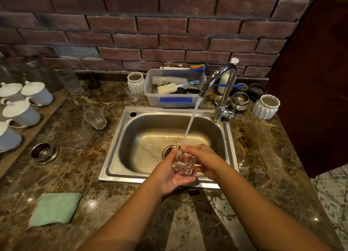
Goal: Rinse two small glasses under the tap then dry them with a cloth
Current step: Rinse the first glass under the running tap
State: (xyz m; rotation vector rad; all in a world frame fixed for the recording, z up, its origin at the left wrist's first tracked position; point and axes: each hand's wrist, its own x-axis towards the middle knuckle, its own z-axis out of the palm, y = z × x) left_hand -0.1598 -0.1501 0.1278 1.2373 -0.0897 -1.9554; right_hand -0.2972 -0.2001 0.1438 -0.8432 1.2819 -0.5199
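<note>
One small clear glass point(183, 161) is held, seemingly upright, under the tap's point(227, 92) running stream above the sink's point(175, 110) front edge. The second glass point(95, 117) stands upright on the counter point(84, 166) beside the sink's back-left corner. The folded green cloth point(54, 209) lies flat front-left.

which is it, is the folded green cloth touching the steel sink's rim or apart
Apart. The head view shows the folded green cloth lying on the marble counter left of the steel sink, with bare counter plainly between them.
</note>
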